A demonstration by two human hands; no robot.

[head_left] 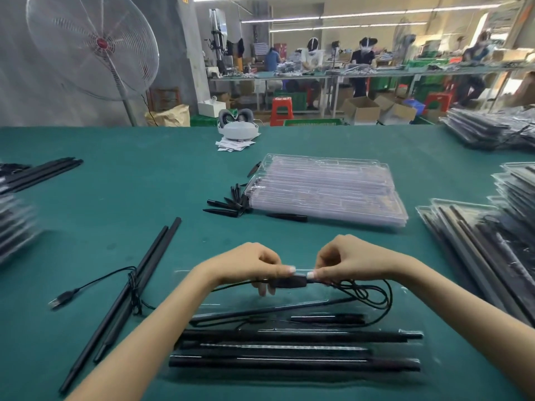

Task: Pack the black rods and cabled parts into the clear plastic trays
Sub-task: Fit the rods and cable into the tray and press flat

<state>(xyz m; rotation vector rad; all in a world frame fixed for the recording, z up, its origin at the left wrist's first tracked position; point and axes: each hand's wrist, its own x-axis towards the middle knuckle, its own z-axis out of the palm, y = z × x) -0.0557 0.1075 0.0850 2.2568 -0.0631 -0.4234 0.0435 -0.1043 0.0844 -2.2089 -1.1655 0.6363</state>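
Both hands pinch a small black inline box on a cable, held just above an open clear tray.

The left hand and right hand sit close together, fingertips curled on opposite ends of the black inline box; its cable loops down at 3 o'clock of the box. Below, at 6 o'clock, the clear tray on the green table already carries black rods lying crosswise. At 9 o'clock, loose rods lie with a cable ending in a USB plug. At 12 o'clock sits a stack of empty trays with short black tips beside it; filled trays stand at 3 o'clock. No writing is legible.
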